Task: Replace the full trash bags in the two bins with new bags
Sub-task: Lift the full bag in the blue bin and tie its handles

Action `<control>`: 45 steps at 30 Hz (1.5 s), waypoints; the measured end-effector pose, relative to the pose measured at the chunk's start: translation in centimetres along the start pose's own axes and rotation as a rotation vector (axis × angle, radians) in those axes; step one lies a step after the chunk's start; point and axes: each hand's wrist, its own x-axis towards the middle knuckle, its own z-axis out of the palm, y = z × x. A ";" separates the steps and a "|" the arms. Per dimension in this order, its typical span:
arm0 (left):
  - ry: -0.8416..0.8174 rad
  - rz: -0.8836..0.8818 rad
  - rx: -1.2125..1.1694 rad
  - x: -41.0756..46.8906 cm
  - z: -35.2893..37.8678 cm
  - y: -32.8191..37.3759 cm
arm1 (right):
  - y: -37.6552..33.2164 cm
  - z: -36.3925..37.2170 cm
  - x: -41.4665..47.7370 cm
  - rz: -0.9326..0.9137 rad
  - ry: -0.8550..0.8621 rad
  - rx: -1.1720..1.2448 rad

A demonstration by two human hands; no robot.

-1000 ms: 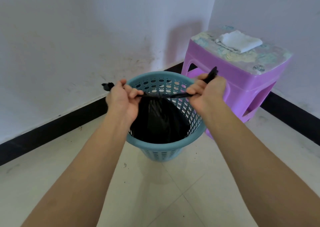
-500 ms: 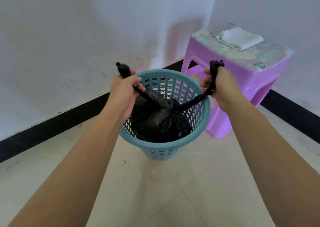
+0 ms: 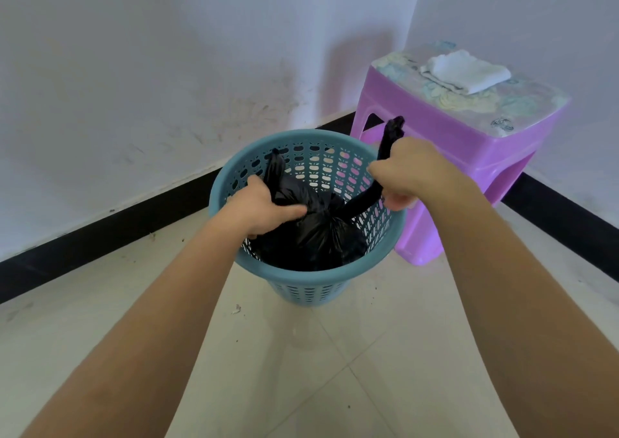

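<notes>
Black plastic filled the blue bin point(image 3: 301, 283): the trash bag point(image 3: 315, 236) sat down inside it, its neck drawn into a knot near the middle of the opening. On my remote feed the left hand point(image 3: 264, 208) was over the left side of the bin, reaching down past the rim. Its fingers were curled round one twisted tail of the bag, and its thumb lay across the plastic just beside the knot. The end of that tail stuck up beyond the hand, towards the far wall of the bin.

The right hand point(image 3: 412, 173) was above the right rim, clamped in a fist on the other tail. That tail ran taut from the knot up into the fist, and its end poked out above the knuckles. The two hands were well apart, one on each side of the bin.

Just right of the bin and a little behind it stood a purple plastic stool point(image 3: 469, 143) with a folded white cloth point(image 3: 465, 72) on its patterned top. I could not tell whether stool and bin touched. The bin stood on a pale tiled floor point(image 3: 335, 370), with a small scrap point(image 3: 236, 309) lying near its base on the near left. Behind it rose a scuffed white wall point(image 3: 167, 86) with black skirting point(image 3: 100, 236) along the foot.
</notes>
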 end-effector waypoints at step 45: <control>0.511 0.370 -0.894 0.1 -1.3 3.2 | -1.0 6.9 1.4 -0.194 0.295 0.040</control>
